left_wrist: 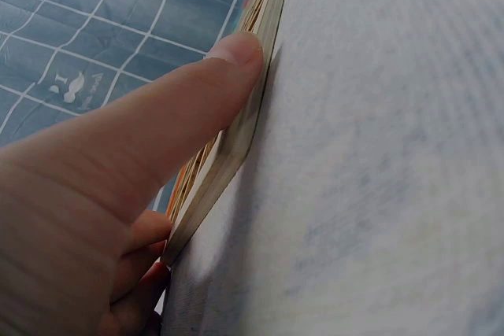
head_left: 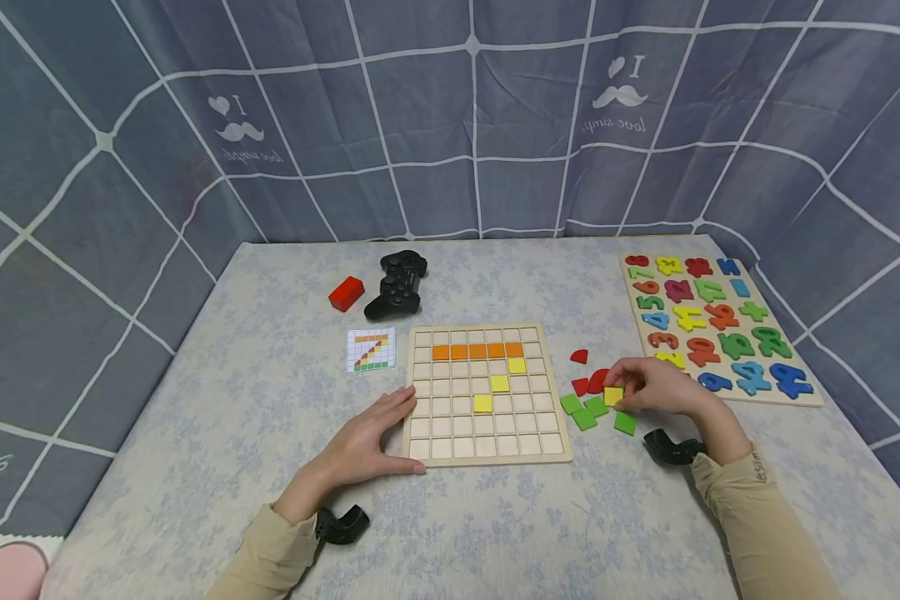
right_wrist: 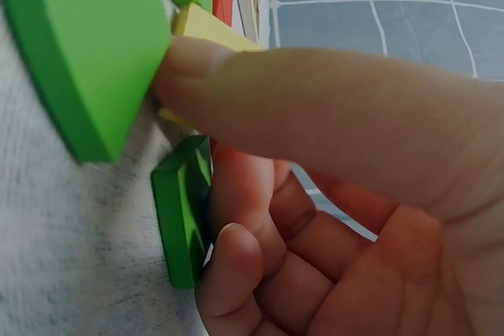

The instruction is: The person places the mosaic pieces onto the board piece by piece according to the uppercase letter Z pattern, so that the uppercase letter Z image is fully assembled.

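Right of the grid board [head_left: 487, 461], your right hand [head_left: 648, 386], the nearer one, pinches a square yellow tile [head_left: 613, 397], no long axis evident, while your left hand [head_left: 363, 442], fingers extended, touches the board's left and near edges

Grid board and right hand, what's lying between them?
In the head view, loose red pieces and green tiles lie between the grid board and the right hand, which pinches a yellow tile.

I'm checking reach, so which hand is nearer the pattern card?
Left. The left hand is this side of the pattern card; the right hand is right of the grid board, pinching a yellow tile.
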The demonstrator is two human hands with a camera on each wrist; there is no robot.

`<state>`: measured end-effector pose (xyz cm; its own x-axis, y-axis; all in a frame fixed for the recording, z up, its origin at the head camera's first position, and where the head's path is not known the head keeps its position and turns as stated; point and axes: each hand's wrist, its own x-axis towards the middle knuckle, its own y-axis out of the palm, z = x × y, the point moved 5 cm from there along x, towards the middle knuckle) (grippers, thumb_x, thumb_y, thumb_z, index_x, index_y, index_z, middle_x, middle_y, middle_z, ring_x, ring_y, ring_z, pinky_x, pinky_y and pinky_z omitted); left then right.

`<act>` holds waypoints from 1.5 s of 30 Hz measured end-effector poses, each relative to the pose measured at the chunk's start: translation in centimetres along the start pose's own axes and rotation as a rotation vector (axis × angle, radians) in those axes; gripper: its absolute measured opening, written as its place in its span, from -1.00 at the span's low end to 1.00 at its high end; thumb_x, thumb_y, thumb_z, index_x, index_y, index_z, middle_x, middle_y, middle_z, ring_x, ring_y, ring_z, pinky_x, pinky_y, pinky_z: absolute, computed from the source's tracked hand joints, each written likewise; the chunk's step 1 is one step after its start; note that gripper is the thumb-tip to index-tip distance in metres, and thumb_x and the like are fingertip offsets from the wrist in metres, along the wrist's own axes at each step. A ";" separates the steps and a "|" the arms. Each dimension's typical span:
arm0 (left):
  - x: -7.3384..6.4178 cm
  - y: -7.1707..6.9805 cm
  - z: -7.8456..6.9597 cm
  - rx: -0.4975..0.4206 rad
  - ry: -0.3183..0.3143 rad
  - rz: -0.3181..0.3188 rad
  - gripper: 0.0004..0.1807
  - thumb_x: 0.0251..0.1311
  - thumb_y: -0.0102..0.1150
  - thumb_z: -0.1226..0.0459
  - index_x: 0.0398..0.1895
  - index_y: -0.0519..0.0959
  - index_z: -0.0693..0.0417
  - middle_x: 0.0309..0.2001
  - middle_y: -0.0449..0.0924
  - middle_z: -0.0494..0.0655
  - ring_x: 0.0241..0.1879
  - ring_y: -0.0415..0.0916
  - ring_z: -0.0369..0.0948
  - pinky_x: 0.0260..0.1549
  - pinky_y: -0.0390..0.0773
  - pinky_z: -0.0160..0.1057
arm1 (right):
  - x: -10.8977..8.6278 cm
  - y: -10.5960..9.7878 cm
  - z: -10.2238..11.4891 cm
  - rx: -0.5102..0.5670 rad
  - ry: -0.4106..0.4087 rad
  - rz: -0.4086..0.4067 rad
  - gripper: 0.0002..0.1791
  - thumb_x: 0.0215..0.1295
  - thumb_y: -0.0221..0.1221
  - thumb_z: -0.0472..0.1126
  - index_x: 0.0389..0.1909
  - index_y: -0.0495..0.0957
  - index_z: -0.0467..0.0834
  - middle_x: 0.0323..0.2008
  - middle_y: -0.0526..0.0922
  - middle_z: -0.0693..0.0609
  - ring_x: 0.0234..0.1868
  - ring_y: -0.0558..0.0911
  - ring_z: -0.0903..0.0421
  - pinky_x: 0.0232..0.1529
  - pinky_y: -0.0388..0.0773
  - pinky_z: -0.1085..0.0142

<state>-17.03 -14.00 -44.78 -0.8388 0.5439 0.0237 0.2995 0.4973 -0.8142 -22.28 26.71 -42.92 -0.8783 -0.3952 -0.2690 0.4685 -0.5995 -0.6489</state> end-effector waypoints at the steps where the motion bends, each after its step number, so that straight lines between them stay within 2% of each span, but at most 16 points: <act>1: 0.0 0.0 0.0 -0.001 -0.001 0.000 0.12 -0.18 0.34 -0.27 0.39 0.20 0.17 0.44 0.03 -0.10 0.42 -0.06 -0.07 0.34 0.07 -0.05 | 0.0 0.0 0.0 -0.002 -0.002 -0.002 -0.70 0.03 0.36 -0.25 -0.21 0.53 -0.22 -0.48 0.44 0.01 -0.45 0.42 0.06 -0.48 0.38 0.33; 9: -0.1 0.0 0.1 0.004 -0.002 -0.002 0.12 -0.18 0.33 -0.28 0.39 0.20 0.18 0.44 0.03 -0.10 0.42 -0.06 -0.07 0.35 0.06 -0.05 | 0.3 0.1 0.3 -0.044 -0.019 -0.044 -0.81 0.18 0.28 -0.15 -0.27 0.55 -0.15 -0.50 0.46 0.03 -0.46 0.43 0.08 -0.48 0.38 0.34; 14: -0.2 0.0 0.1 0.006 -0.003 -0.002 0.12 -0.18 0.32 -0.28 0.39 0.20 0.18 0.44 0.03 -0.09 0.41 -0.06 -0.07 0.34 0.07 -0.04 | 0.6 0.5 1.8 -0.028 -0.095 -0.044 -0.86 0.28 0.19 -0.16 -0.22 0.56 -0.14 -0.45 0.51 0.05 -0.44 0.45 0.09 -0.45 0.41 0.35; 18: -0.2 -0.1 0.1 0.005 -0.006 0.000 0.12 -0.18 0.33 -0.27 0.39 0.20 0.19 0.44 0.03 -0.09 0.41 -0.06 -0.07 0.34 0.07 -0.04 | 1.4 1.6 3.8 0.036 -0.181 0.020 -0.85 0.32 0.14 -0.20 -0.18 0.54 -0.18 -0.40 0.55 0.02 -0.38 0.50 0.05 -0.37 0.45 0.35; 22: -0.2 -0.2 0.1 -0.008 -0.011 0.000 0.11 -0.18 0.35 -0.26 0.39 0.20 0.17 0.44 0.03 -0.10 0.42 -0.06 -0.08 0.34 0.07 -0.04 | 2.5 3.4 6.1 0.066 -0.225 0.122 -0.82 0.35 0.10 -0.21 -0.11 0.52 -0.21 -0.35 0.57 0.01 -0.36 0.50 0.02 -0.34 0.47 0.33; 26: -0.1 -0.1 0.1 -0.009 -0.012 0.000 0.11 -0.18 0.34 -0.26 0.39 0.20 0.16 0.44 0.03 -0.10 0.42 -0.06 -0.09 0.34 0.08 -0.04 | 3.9 5.5 8.7 0.066 -0.278 0.224 -0.83 0.36 0.10 -0.22 -0.11 0.52 -0.19 -0.35 0.58 0.01 -0.38 0.51 0.02 -0.33 0.48 0.33; 29: -0.1 0.0 0.1 -0.004 -0.012 -0.002 0.12 -0.18 0.34 -0.27 0.39 0.20 0.15 0.44 0.03 -0.11 0.42 -0.06 -0.10 0.34 0.08 -0.05 | 5.0 7.1 10.5 0.041 -0.330 0.273 -0.85 0.35 0.10 -0.22 -0.13 0.54 -0.15 -0.36 0.57 0.05 -0.38 0.51 0.04 -0.32 0.49 0.32; 32: -0.1 0.0 0.1 -0.003 -0.013 -0.001 0.11 -0.18 0.33 -0.28 0.39 0.20 0.15 0.44 0.03 -0.12 0.42 -0.06 -0.11 0.34 0.08 -0.07 | 6.1 8.5 11.7 0.012 -0.361 0.301 -0.86 0.36 0.09 -0.22 -0.12 0.54 -0.12 -0.35 0.57 0.10 -0.35 0.53 0.09 -0.28 0.50 0.31; 38: 0.0 0.0 -0.1 -0.012 -0.018 0.001 0.11 -0.18 0.32 -0.29 0.38 0.22 0.15 0.44 0.04 -0.12 0.41 -0.05 -0.11 0.34 0.09 -0.05 | 7.4 10.7 13.5 0.013 -0.373 0.334 -0.88 0.34 0.10 -0.24 -0.16 0.56 -0.12 -0.35 0.57 0.11 -0.33 0.53 0.17 -0.26 0.51 0.32; 45: 0.0 0.0 0.0 -0.004 -0.021 0.001 0.11 -0.18 0.32 -0.28 0.39 0.21 0.13 0.44 0.04 -0.13 0.41 -0.05 -0.12 0.34 0.09 -0.07 | 7.7 12.0 14.6 -0.031 -0.365 0.290 -0.94 0.27 0.16 -0.26 -0.28 0.59 -0.13 -0.44 0.58 0.15 -0.43 0.53 0.24 -0.32 0.52 0.38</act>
<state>-16.99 -13.97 -44.77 -0.8477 0.5304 0.0108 0.3020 0.4993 -0.8121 -22.06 6.32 -42.42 -0.6180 -0.7658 -0.1776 0.6818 -0.4096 -0.6061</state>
